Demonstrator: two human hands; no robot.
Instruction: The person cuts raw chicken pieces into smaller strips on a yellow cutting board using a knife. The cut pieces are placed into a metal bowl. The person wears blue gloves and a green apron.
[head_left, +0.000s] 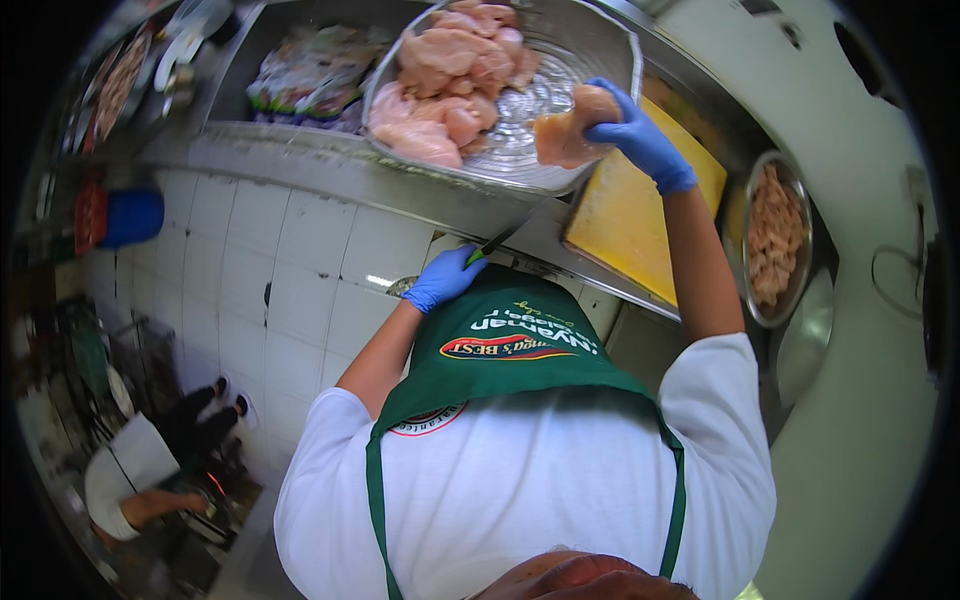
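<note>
My right hand (637, 139), in a blue glove, grips a piece of raw chicken (574, 133) above the right side of a large round metal basin (525, 112). More raw chicken pieces (457, 60) are heaped at the basin's left. In my gloved left hand (448, 279), low in front of my apron, is a green-handled knife (504, 234); its blade points up and right towards the basin's near rim. Right of the basin lies a yellow cutting board (645, 202), partly hidden under my right forearm.
A metal bowl of cut chicken (776, 232) stands right of the board. Plastic bags (315, 75) lie in the steel sink (232, 101) at left. Beyond are a blue bucket (133, 217) and another person (142, 457) across the tiled floor (247, 255).
</note>
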